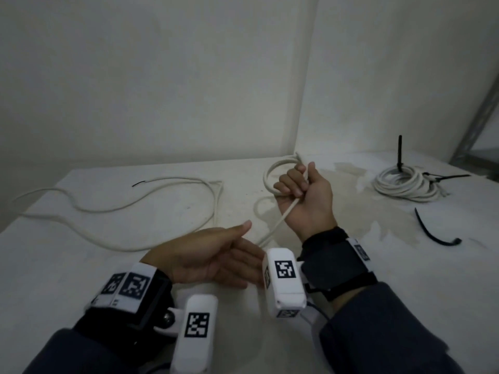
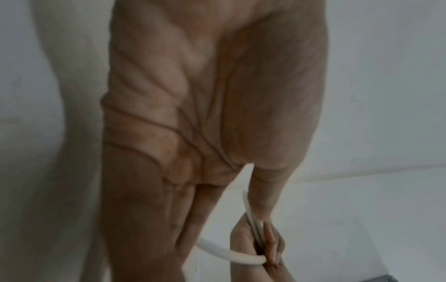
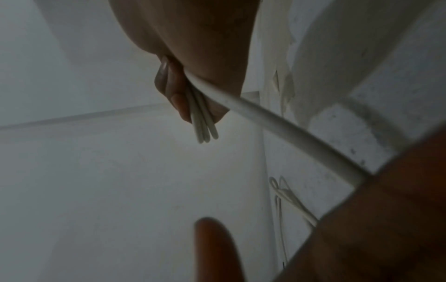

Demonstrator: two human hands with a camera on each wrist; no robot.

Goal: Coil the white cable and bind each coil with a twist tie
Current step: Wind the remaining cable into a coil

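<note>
A long white cable snakes loose across the left of the table. My right hand is raised over the middle of the table and grips a few small loops of this cable in its fist; the right wrist view shows the strands poking out past the curled fingers. From the fist one strand runs down towards my left hand. That hand lies palm up, fingers straight, and holds nothing. A black tie lies on the table to the right.
A finished white coil bound with black ties lies at the back right, one tie end sticking up. The table stands in a wall corner. A metal frame rises at the far right.
</note>
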